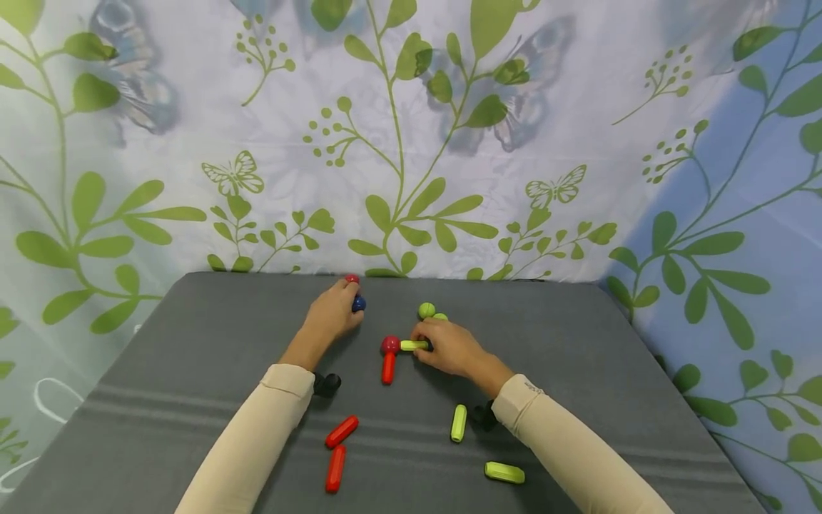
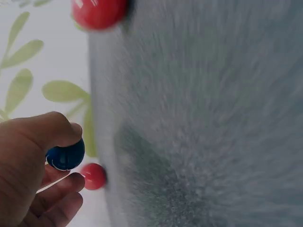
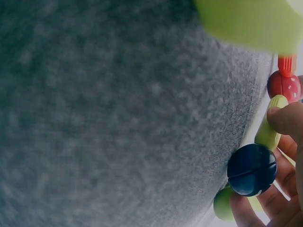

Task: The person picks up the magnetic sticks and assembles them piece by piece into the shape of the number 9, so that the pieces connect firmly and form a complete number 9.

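My left hand (image 1: pixel 330 314) is at the far part of the table and pinches a blue ball (image 2: pixel 66 155) between thumb and fingers. Close beyond its fingertips lies a red ball (image 1: pixel 352 279). My right hand (image 1: pixel 449 348) grips a yellow-green rod (image 1: pixel 412 345), thumb on its side in the right wrist view. One end of that rod meets another red ball (image 1: pixel 390 345), from which a red rod (image 1: pixel 388 369) sticks out toward me. At the rod's other end sits a dark blue ball (image 3: pixel 252 170), partly covered by my right fingers in the head view.
Two green balls (image 1: pixel 427 310) lie just beyond my right hand. Nearer me are two loose red rods (image 1: pixel 335 469) on the left and two yellow-green rods (image 1: pixel 504 472) on the right. A leaf-patterned curtain (image 1: pixel 411 143) hangs behind the grey table (image 1: pixel 193 343).
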`<action>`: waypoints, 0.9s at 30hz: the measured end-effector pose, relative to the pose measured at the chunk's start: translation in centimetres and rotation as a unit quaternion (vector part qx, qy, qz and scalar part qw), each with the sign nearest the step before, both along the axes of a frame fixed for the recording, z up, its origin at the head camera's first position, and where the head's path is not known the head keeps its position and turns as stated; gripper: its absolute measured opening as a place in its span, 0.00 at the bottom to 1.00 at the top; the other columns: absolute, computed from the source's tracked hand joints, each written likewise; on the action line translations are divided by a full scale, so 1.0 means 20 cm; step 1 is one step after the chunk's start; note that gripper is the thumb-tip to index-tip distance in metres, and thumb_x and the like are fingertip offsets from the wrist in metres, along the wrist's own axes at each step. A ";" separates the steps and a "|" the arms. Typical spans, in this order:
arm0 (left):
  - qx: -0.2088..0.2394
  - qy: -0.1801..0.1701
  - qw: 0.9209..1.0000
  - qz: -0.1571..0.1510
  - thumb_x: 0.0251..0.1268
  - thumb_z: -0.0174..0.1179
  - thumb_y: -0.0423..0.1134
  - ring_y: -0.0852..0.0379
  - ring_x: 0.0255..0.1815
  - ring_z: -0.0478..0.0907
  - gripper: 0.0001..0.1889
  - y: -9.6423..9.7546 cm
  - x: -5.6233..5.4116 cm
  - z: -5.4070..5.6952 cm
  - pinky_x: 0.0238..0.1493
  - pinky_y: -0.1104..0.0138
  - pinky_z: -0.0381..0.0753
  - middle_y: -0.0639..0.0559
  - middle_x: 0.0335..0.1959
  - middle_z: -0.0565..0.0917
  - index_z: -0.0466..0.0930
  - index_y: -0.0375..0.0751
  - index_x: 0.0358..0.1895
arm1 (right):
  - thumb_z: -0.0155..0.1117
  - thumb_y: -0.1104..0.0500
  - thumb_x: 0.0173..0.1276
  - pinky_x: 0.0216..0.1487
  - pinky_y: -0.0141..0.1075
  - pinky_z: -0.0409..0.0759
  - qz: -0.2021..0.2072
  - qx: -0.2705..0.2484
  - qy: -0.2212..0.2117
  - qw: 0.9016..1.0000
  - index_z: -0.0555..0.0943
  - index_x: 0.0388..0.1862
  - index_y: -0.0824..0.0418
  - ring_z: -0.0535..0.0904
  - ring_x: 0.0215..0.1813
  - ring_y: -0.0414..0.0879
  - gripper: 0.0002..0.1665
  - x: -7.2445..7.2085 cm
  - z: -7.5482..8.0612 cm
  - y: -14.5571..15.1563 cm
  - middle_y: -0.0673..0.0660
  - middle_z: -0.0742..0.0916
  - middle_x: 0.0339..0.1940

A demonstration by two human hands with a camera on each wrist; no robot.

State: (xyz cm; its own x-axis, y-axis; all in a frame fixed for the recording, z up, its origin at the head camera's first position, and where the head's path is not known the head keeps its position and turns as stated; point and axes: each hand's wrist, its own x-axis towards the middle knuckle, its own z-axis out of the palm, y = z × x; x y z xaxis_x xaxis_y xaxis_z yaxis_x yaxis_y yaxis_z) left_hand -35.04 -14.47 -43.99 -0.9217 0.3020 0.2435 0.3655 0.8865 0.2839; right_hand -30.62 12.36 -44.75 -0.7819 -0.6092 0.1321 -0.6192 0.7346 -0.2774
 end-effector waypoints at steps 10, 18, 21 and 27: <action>0.059 0.018 0.998 -0.020 0.62 0.71 0.40 0.52 0.37 0.79 0.16 0.04 0.34 0.04 0.38 0.56 0.81 0.49 0.42 0.81 0.80 0.42 0.50 | 0.73 0.54 0.68 0.46 0.43 0.80 0.001 0.000 0.014 1.000 0.83 0.48 0.53 0.80 0.46 0.44 0.12 0.01 0.04 -0.01 0.49 0.84 0.45; 0.142 -0.028 0.988 -0.051 0.57 0.76 0.37 0.57 0.35 0.80 0.15 0.06 0.54 -0.03 0.37 0.61 0.80 0.54 0.37 0.82 0.81 0.43 0.44 | 0.73 0.56 0.67 0.46 0.43 0.80 0.027 -0.014 0.024 0.999 0.84 0.48 0.54 0.81 0.45 0.45 0.12 0.03 0.06 -0.02 0.50 0.84 0.46; 0.160 -0.044 0.984 -0.063 0.56 0.76 0.36 0.59 0.33 0.80 0.16 0.07 0.59 -0.05 0.35 0.64 0.80 0.55 0.36 0.81 0.80 0.42 0.43 | 0.73 0.58 0.66 0.46 0.42 0.80 0.048 -0.022 0.026 0.998 0.85 0.48 0.55 0.81 0.43 0.44 0.12 0.04 0.06 -0.02 0.50 0.84 0.46; 0.172 -0.058 0.981 -0.075 0.56 0.76 0.36 0.61 0.32 0.80 0.16 0.08 0.64 -0.08 0.32 0.68 0.79 0.55 0.36 0.81 0.80 0.41 0.44 | 0.73 0.60 0.67 0.46 0.40 0.80 0.090 -0.031 0.022 0.995 0.85 0.51 0.56 0.81 0.44 0.45 0.14 0.04 0.07 -0.06 0.51 0.83 0.46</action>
State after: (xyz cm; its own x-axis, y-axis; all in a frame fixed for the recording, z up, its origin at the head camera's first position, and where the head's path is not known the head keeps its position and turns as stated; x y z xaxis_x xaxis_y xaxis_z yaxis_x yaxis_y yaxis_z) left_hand -22.21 -12.77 -45.61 -0.9004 0.3554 0.2509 0.4325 0.6694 0.6040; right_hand -29.79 11.19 -43.34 -0.6529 -0.7292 0.2048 -0.7522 0.5923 -0.2888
